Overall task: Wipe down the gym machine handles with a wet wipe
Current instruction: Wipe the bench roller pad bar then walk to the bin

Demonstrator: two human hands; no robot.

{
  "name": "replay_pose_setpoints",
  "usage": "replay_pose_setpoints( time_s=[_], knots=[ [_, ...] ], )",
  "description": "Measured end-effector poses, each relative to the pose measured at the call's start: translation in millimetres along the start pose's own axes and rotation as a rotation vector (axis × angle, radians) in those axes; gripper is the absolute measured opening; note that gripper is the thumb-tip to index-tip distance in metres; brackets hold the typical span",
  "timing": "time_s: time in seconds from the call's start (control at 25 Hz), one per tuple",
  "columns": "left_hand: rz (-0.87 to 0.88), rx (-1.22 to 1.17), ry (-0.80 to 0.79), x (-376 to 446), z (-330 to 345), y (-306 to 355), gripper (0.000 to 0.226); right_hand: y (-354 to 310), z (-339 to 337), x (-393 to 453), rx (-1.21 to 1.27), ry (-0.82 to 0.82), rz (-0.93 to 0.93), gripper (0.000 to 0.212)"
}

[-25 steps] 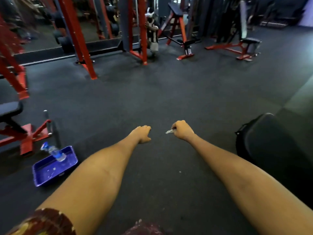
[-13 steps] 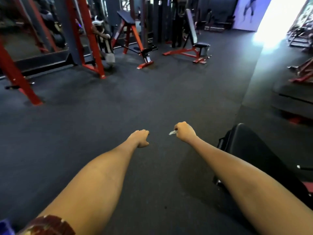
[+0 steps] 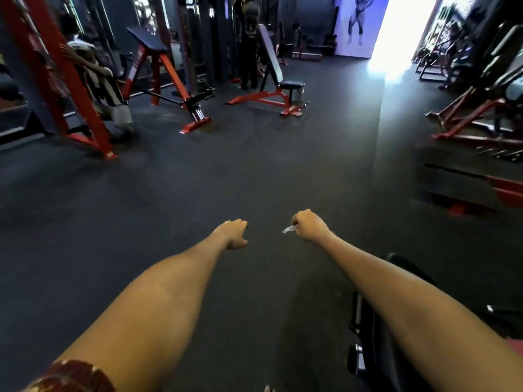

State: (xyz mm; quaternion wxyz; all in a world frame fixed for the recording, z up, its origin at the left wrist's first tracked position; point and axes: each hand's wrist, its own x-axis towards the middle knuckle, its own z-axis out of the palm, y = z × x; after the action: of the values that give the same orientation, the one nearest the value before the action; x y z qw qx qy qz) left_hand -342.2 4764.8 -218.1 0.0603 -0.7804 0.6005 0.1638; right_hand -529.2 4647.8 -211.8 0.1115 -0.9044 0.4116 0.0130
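Currently, head view only. Both forearms are stretched forward over the dark rubber floor point(image 3: 254, 171). The right hand point(image 3: 310, 226) is seen at about 1 o'clock from frame centre, fingers curled into a fist and clamped on a small crumpled wet wipe point(image 3: 289, 229), whose pale tip sticks out at the hand's 9 o'clock side. The left hand point(image 3: 232, 234) is seen just left of centre, fingers curled together with nothing visible in them; whether something tiny is hidden inside cannot be told. The two hands are near each other but apart, with bare floor between them.

A patterned red sleeve point(image 3: 70, 376) is seen at 7 o'clock on the left arm. A black padded seat with metal fittings point(image 3: 368, 335) is partly covered by the right forearm at 5 o'clock. A red adjustable bench point(image 3: 271, 89) stands at 12 o'clock, well apart from the hands. A red angled rack frame point(image 3: 158, 72) is seen at 11 o'clock, and beside it at 10 o'clock a person in a striped top point(image 3: 99, 83) is crouched against a red upright. Red machines point(image 3: 475, 114) are lined up at 2 o'clock. A bright doorway point(image 3: 396, 32) is blown out at 1 o'clock, with a figure poster point(image 3: 355, 21) on the wall just left of it.
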Motion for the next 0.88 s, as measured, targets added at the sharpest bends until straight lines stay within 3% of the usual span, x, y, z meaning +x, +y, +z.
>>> replay_pose_setpoints(
  time_s=[0.2, 0.64, 0.88],
  knots=[
    [0.022, -0.024, 0.047, 130.9, -64.6, -1.9, 0.055, 52.2, -41.7, 126.2, 0.106, 0.087, 0.065, 0.025],
    [0.094, 0.025, -0.009, 469.9, -172.0, -23.8, 0.056, 168.2, -88.3, 427.3, 0.066, 0.059, 0.161, 0.022],
    [0.199, 0.062, -0.006, 642.2, -245.5, 0.5, 0.058, 251.2, -133.4, 563.2, 0.123, 0.128, 0.267, 0.026]
  ],
)
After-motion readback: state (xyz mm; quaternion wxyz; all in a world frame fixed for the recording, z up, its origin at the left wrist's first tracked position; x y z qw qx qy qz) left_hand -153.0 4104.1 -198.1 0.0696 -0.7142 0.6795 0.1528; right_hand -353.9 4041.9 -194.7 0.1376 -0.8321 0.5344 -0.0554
